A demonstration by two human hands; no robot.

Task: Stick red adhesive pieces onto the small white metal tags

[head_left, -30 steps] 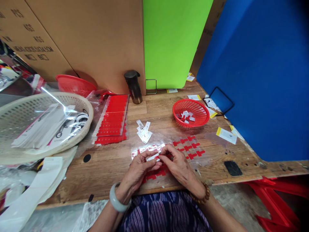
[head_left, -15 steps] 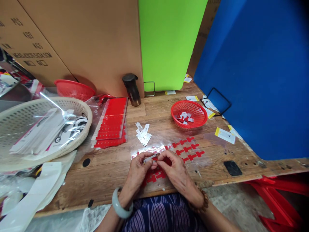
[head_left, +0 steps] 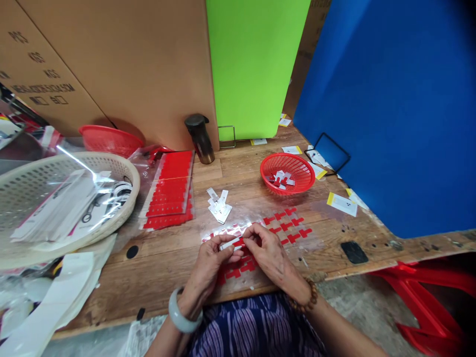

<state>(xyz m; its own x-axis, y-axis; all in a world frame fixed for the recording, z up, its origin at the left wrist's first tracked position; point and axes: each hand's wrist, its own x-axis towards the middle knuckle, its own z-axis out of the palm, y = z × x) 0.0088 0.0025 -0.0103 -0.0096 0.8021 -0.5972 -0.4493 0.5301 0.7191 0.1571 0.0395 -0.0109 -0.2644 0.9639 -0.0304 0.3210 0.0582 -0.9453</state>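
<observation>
My left hand [head_left: 211, 258] pinches a small white card tab [head_left: 230, 243] between thumb and fingers. The thumb and forefinger of my right hand [head_left: 266, 250] are closed together at the tab's right end, where a bit of red shows; what exactly they grip is hidden. Under both hands lies a clear sheet of red T-shaped stickers [head_left: 286, 226]. Just beyond it is a small pile of white cut-out cards [head_left: 219, 208]. A red basket [head_left: 308, 184] at the back right holds several white pieces with red parts.
Red sticker sheets [head_left: 169, 181] lie stacked at left, near a cream basket [head_left: 136, 186] of bagged cards. A dark bottle [head_left: 201, 141] stands against the cardboard. Green and blue panels [head_left: 390, 124] rise behind the table, with yellow-edged cards [head_left: 342, 204] scattered at right.
My right fingertips have lifted slightly, and the white tab in my left hand shows more plainly. The whole view has shifted a little.
</observation>
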